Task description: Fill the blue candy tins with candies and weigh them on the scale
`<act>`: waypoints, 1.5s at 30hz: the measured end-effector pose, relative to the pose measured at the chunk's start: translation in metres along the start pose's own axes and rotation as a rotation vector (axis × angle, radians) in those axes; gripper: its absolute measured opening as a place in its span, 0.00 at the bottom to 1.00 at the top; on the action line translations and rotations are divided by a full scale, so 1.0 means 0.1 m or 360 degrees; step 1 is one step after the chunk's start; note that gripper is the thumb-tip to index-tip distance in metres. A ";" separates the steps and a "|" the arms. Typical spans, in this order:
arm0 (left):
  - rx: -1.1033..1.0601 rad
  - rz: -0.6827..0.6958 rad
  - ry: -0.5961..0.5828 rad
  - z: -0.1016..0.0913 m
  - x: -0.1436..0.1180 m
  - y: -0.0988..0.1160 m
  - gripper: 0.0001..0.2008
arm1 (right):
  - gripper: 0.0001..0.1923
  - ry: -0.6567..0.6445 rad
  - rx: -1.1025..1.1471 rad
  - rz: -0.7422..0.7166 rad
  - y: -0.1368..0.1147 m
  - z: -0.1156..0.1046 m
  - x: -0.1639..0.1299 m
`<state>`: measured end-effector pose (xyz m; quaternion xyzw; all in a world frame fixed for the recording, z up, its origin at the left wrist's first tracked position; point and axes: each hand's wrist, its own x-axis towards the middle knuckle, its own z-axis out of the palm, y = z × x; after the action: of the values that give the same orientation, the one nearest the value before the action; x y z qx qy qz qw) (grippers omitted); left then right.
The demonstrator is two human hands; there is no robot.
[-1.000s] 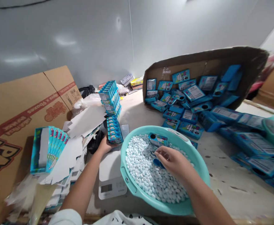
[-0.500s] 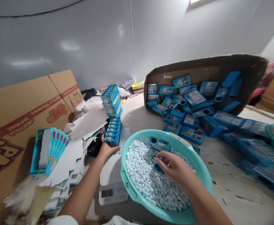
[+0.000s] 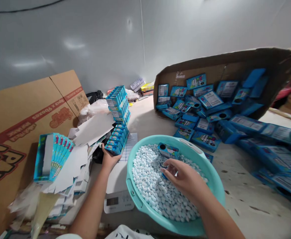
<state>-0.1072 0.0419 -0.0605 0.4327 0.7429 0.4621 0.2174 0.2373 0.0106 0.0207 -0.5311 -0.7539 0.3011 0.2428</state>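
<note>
A teal plastic basin full of small white candies sits in front of me. My right hand rests in the candies, fingers curled around a small blue scoop that is mostly hidden. A small blue candy box lies on the candies just beyond that hand. My left hand grips the near end of a row of small blue boxes stacked beside the basin. More blue boxes are stacked higher behind that row.
A white digital scale lies left of the basin. A tipped cardboard carton spills many blue boxes across the table at right. Flat white card pieces, a tray of blue packs and a large brown carton crowd the left.
My left hand has pulled the row of blue boxes a little to the left and nearer to me. My right hand stays in the candies with only small finger movement.
</note>
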 end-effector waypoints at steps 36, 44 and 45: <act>-0.1018 0.0227 0.0365 -0.36 -0.13 0.65 0.33 | 0.19 0.0000 -0.0019 -0.0052 0.15 0.10 0.07; -0.0892 0.0653 0.0709 -0.46 0.60 1.54 0.38 | 0.17 0.0036 0.0024 -0.0120 0.17 0.08 0.09; -0.0866 0.0686 0.0742 -0.45 0.74 1.67 0.39 | 0.17 0.0048 0.0026 -0.0109 0.19 0.08 0.08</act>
<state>-0.1054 0.1149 0.1133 0.3889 0.5154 0.7621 0.0480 0.2417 0.0219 0.0023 -0.5073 -0.7655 0.2907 0.2686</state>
